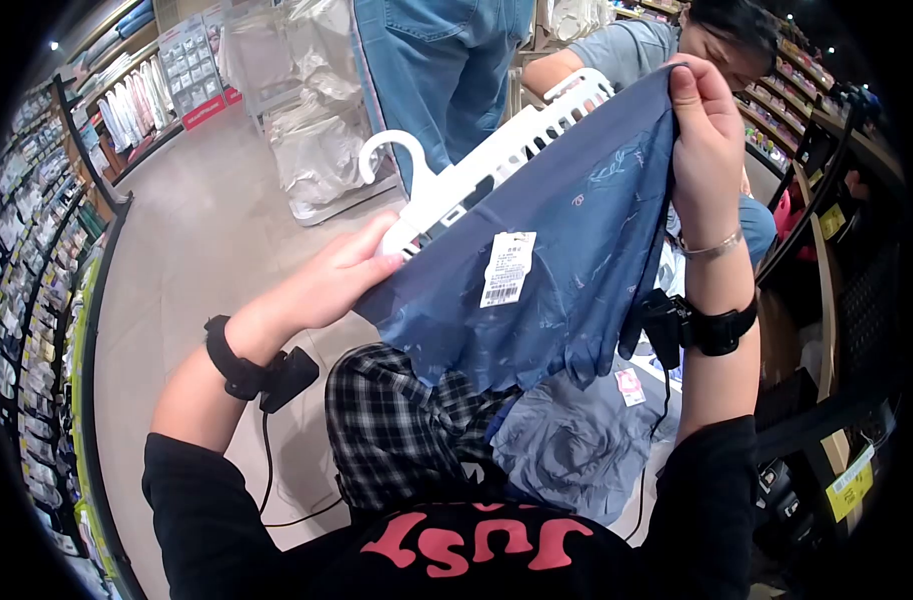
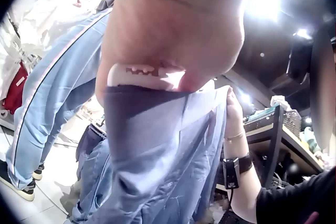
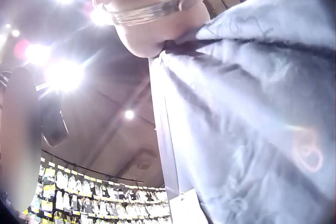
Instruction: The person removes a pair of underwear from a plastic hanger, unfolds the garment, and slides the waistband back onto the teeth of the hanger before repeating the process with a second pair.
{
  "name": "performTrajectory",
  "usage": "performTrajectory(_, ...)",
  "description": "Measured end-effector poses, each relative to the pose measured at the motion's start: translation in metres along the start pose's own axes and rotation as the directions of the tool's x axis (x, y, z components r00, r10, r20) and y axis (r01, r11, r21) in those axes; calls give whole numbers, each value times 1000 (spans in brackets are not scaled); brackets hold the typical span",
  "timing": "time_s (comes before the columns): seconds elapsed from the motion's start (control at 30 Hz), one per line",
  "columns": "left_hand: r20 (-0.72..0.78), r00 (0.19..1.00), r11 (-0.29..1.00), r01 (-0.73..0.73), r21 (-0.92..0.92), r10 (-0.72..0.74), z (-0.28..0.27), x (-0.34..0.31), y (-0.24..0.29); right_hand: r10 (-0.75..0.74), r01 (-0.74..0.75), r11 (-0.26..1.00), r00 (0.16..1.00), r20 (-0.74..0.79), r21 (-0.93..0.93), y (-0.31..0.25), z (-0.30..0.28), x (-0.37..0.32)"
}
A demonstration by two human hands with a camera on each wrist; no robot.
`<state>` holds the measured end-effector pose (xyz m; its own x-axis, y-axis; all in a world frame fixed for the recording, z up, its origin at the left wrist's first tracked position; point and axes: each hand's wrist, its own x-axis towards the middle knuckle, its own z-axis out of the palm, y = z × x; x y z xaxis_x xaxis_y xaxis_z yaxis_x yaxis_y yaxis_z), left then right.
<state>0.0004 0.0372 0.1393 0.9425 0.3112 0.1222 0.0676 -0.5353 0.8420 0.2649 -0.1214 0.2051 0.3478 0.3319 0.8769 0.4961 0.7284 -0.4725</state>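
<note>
A blue patterned garment (image 1: 577,270) with a white printed tag (image 1: 508,269) is held up in front of the chest. The left hand (image 1: 342,272) pinches its lower left corner together with one end of a white slotted hanger (image 1: 487,165), whose hook points up and left. At the upper right, the right hand (image 1: 707,130) grips the garment's other corner between thumb and fingers. The hanger lies behind the garment's top edge. In the left wrist view the left hand (image 2: 173,35) covers part of the hanger (image 2: 137,77); the garment (image 2: 152,145) hangs below.
Black plaid cloth (image 1: 392,420) and a grey garment (image 1: 577,440) with a pink tag lie at the lap. A person in blue jeans (image 1: 442,70) stands ahead; another person (image 1: 632,50) bends down behind the right hand. Shelves of goods line both sides.
</note>
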Motion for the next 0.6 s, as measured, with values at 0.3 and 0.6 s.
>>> performTrajectory(0.3, -39, 980, 948, -181, 261, 197, 8, 8, -11, 73, -92, 987, 987, 144, 132, -13, 8, 1)
performTrajectory(0.6, -120, 642, 521, -483, 703, 758, -25, 26, -55, -47, -41, 981, 899, 436, 191, -36, 32, -21)
